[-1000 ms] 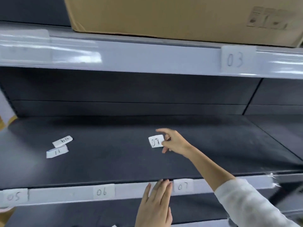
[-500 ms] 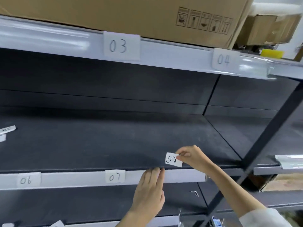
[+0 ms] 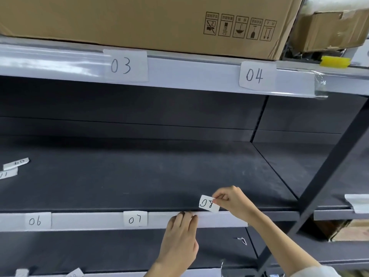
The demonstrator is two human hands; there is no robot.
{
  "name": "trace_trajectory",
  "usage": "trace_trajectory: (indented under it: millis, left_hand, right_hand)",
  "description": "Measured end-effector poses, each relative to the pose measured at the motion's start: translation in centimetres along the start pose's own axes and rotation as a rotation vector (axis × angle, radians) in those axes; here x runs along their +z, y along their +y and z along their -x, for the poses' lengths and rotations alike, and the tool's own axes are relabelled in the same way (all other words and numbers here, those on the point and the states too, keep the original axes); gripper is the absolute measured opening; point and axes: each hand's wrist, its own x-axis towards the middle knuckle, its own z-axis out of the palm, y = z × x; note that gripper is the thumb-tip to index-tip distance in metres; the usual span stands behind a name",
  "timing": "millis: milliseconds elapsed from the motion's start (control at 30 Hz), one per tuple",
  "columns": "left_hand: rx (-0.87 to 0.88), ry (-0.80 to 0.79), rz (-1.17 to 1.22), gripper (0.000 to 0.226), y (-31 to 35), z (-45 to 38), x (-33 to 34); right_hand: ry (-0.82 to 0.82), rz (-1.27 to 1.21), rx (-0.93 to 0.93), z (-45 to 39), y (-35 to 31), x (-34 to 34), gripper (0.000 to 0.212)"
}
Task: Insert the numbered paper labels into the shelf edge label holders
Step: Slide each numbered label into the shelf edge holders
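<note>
My right hand (image 3: 234,200) pinches the white paper label marked 08 (image 3: 208,204) just above the front edge of the middle shelf. My left hand (image 3: 180,236) has its fingertips pressed on the top lip of the clear label holder strip (image 3: 219,218), right of the seated 07 label (image 3: 135,218). The 06 label (image 3: 37,220) sits further left in the same strip. Labels 03 (image 3: 125,65) and 04 (image 3: 256,75) sit in the upper shelf's holder. Two loose labels, 09 (image 3: 17,162) and 11 (image 3: 8,173), lie on the dark shelf at far left.
Big cardboard boxes (image 3: 159,21) stand on the upper shelf, with a yellow object (image 3: 334,61) to their right. A dark diagonal upright (image 3: 327,176) crosses at the right. Paper slips (image 3: 74,273) lie on the shelf below. Another rack bay with a box (image 3: 349,230) lies right.
My right hand has carried the 08 label from the middle of the shelf to its front edge. My view has swung right, and my left hand's fingertips have settled on the strip right of 07.
</note>
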Motion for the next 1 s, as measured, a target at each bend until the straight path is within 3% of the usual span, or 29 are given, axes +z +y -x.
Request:
trace_trajectory:
  millis: [167,467,733,833,1000]
  left_hand:
    - [-0.015,-0.026,-0.027,0.056,0.2,-0.2,-0.2]
    - [-0.044,-0.027,-0.026,0.06,0.5,0.0,-0.1]
    - [-0.105,-0.161,-0.075,0.063,0.7,0.4,-0.6]
    - [-0.117,-0.23,-0.074,0.066,0.6,0.3,-0.7]
    - [-0.101,-0.169,0.009,0.088,-0.5,1.1,-0.9]
  right_hand:
    - [-0.064,0.115,-0.052,-0.1,0.7,0.1,0.009]
    - [-0.102,0.357,-0.142,0.6,2.5,0.7,0.018]
    - [-0.072,0.502,-0.291,0.6,2.4,0.8,0.02]
    - [-0.011,0.598,-0.421,1.0,2.7,0.9,0.005]
    - [0.052,0.737,-0.362,1.6,2.1,1.1,0.033]
